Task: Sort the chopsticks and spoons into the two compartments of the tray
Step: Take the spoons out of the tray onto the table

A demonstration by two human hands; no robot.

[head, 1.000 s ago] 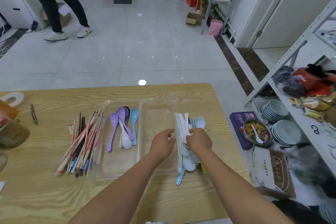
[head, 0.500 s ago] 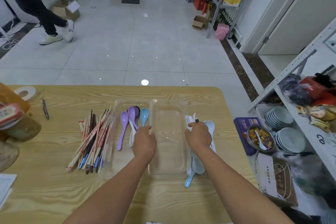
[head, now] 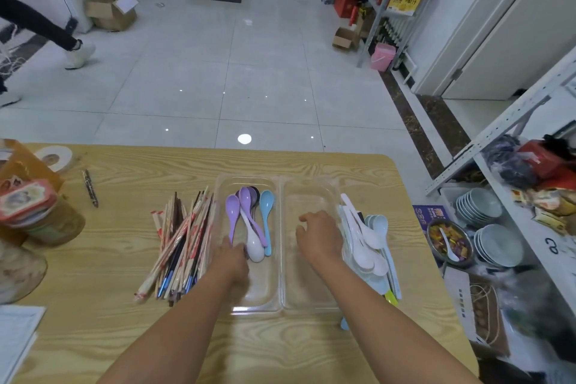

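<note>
A clear two-compartment tray (head: 307,309) lies in the middle of the wooden table. Its left compartment holds several spoons (head: 249,218): purple, white, blue and a dark one. Nothing lies in the right compartment. Left of the tray sits a loose pile of chopsticks (head: 184,243). White and pale-blue spoons (head: 366,243) are heaped along the tray's right side. My left hand (head: 232,262) hangs over the near part of the left compartment, its fingertips beside the white spoon's bowl, with nothing visibly in it. My right hand (head: 318,237) hovers over the right compartment, fingers loosely curled and holding nothing.
Jars and a tin (head: 40,221) stand at the table's left edge, with a pen (head: 90,188) and a tape roll (head: 54,157) behind them. A shelf with stacked plates (head: 480,206) and a bowl of sweets (head: 448,243) is close on the right. A person walks at far left.
Both hands left the spoon heap on the right. My left hand crossed the divider into the left compartment; my right hand moved over the right compartment. The camera tilted up.
</note>
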